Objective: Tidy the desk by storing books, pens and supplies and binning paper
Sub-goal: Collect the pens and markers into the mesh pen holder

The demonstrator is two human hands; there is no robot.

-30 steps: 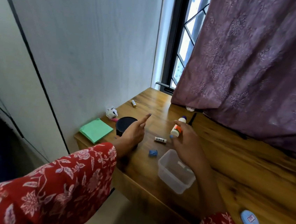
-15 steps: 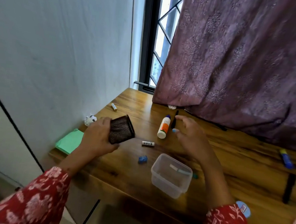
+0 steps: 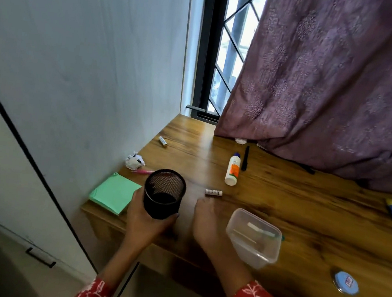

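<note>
Mesh pen cup (image 3: 164, 194) sits in our left hand (image 3: 147, 218), whose grip wraps its lower side, mouth tilted toward us. Our right hand (image 3: 207, 218) rests just right of the cup on the bench (image 3: 304, 208), fingers curled under; we cannot tell whether they hold anything. Green sticky notes (image 3: 114, 193) lie left of the cup, crumpled paper (image 3: 135, 160) behind it.

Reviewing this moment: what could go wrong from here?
The left hand holds the mesh pen cup tilted near the desk's front edge; it may slip off. The clear container also overhangs that edge beside the right hand, so a nudge might topple it.
</note>
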